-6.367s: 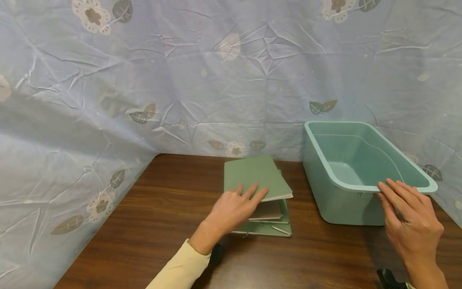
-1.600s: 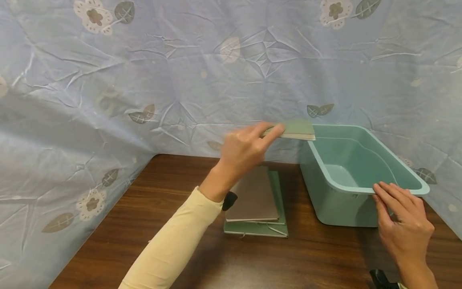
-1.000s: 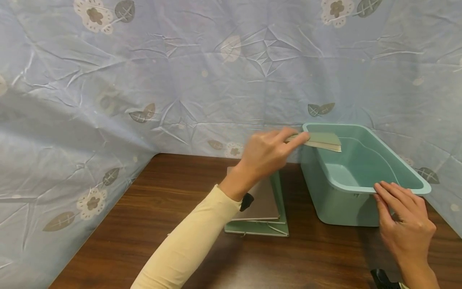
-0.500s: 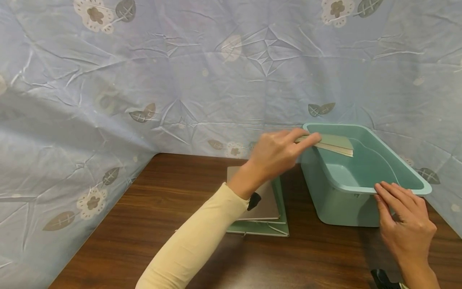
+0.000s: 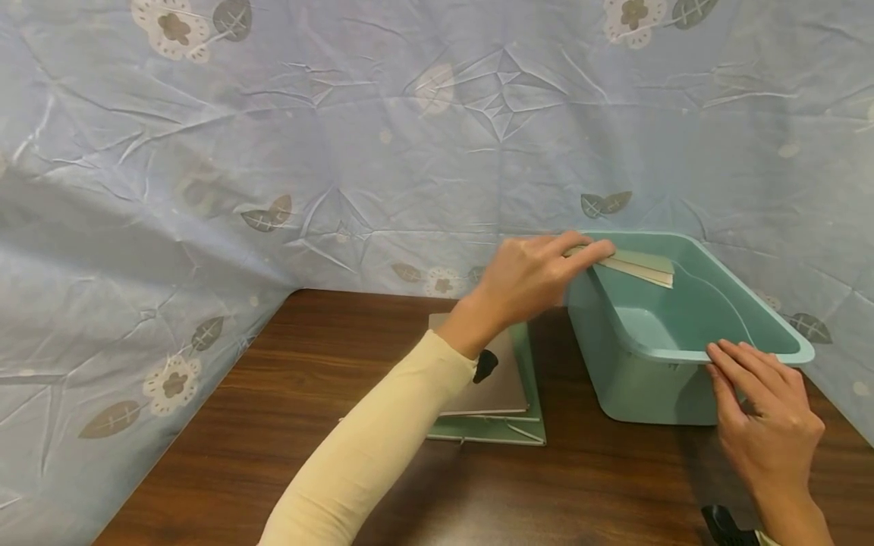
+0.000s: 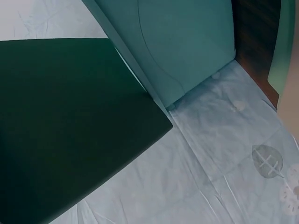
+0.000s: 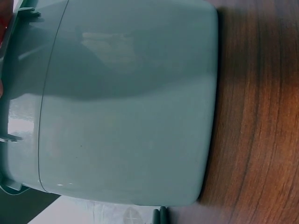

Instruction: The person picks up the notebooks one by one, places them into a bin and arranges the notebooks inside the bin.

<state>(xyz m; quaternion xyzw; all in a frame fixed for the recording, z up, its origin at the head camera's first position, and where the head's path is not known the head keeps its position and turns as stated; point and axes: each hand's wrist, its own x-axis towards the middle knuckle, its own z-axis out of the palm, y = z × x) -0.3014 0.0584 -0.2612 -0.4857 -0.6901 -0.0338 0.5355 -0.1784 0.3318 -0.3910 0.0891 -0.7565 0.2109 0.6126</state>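
Note:
My left hand [image 5: 532,277] pinches the edge of a thin green notebook [image 5: 642,264] with cream pages, thumb on one side and fingers on the other. The notebook juts rightward over the left rim of a pale teal plastic tub [image 5: 601,379]. Its dark green cover [image 6: 70,130] fills much of the left wrist view, overlapping the tub's edge. At the tub's near rim, my right hand [image 5: 771,417] holds on, fingertips over the top and thumb against the outside. The tub's outer wall [image 7: 121,130] spans the right wrist view.
A taupe notebook [image 5: 501,387] lies on a green folder [image 5: 492,432] with a loose tie at its front, partly behind my left forearm. Both rest on the dark wooden table [image 5: 307,379]. A flowered cloth [image 5: 382,152] hangs behind.
My left hand has lifted the green notebook off the pile, uncovering the taupe one, and carried it right to the tub. It barely moves in the last half second. My right hand stays at the rim.

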